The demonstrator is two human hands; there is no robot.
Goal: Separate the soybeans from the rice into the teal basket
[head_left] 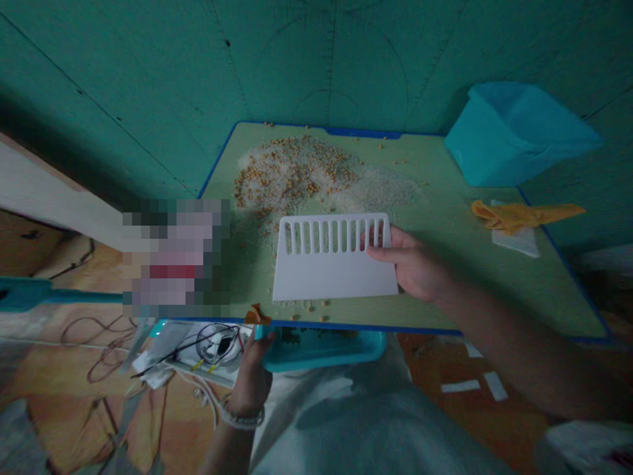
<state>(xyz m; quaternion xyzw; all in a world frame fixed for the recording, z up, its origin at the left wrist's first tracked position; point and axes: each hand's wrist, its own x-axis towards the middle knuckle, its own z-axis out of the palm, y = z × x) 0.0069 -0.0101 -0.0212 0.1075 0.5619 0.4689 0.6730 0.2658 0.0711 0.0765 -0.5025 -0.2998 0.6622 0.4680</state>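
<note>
A green wall backs the pale tabletop. Over its front part, your right hand clamps a white slotted scraper by its right end; your left hand grips a blue tray at the front edge. Beyond the scraper spreads a mixed grain pile.

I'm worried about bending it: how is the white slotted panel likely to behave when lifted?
The white slotted panel is probably stiff: it looks flat though the right hand holds only one end. Its open slots suggest it's fairly light for its size.
</note>
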